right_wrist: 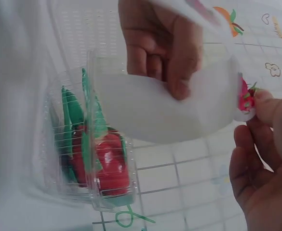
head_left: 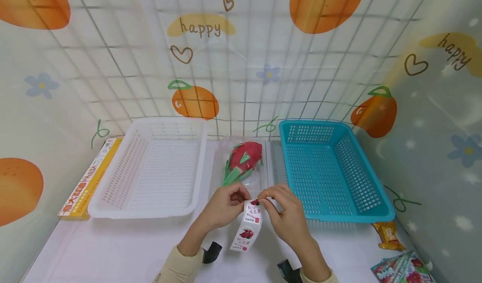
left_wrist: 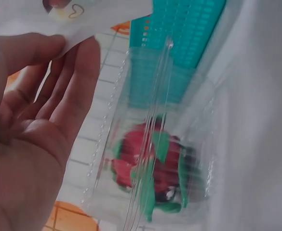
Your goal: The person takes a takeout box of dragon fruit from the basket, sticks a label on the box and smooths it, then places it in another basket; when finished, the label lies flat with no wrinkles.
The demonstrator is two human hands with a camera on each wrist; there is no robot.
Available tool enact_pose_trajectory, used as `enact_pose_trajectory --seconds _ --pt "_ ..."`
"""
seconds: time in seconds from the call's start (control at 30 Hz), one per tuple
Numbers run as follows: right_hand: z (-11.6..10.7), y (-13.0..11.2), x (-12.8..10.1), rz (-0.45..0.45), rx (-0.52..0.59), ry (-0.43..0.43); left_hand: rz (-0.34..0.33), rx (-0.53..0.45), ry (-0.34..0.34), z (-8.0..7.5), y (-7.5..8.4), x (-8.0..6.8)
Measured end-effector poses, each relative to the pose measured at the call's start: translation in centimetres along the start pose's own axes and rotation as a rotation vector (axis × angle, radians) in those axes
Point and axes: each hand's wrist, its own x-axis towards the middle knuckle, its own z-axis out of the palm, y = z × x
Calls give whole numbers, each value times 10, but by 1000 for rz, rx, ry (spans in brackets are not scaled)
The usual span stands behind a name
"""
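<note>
A short strip of white stickers [head_left: 251, 214], printed with red dragon fruit pictures and lettering, hangs down between the two hands. My left hand [head_left: 225, 206] pinches the strip near its upper left edge. At the top right corner, my right hand [head_left: 285, 214] pinches a sticker between thumb and index finger. The right wrist view has that sticker's printed part [right_wrist: 246, 100] sticking out past the curved white backing [right_wrist: 150, 108]. Just beyond the hands is a clear plastic box [head_left: 266, 166] with a red and green dragon fruit [head_left: 244, 156] inside.
A white basket [head_left: 203, 170] stands left of the box and a teal basket [head_left: 370, 182] right of it. Beside the white basket lies a yellow pasta box [head_left: 90, 178]. An orange packet [head_left: 389, 236] and colourful packs [head_left: 404, 268] lie at the right. A patterned cloth over wire grid rises behind.
</note>
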Motion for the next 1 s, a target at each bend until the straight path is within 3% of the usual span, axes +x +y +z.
enact_pose_trajectory --seconds 0.3,0.7,0.87,1.0 --pt "-9 -8 0 12 88 -25 15 86 -99 -10 -1 -3" --pt "-19 -18 1 -1 133 1 26 166 -165 -4 -8 -1" --pt "-25 -22 2 -50 166 14 47 191 -192 -1 -11 0" --pt "-29 -25 2 -45 161 5 34 194 -243 1 -12 0"
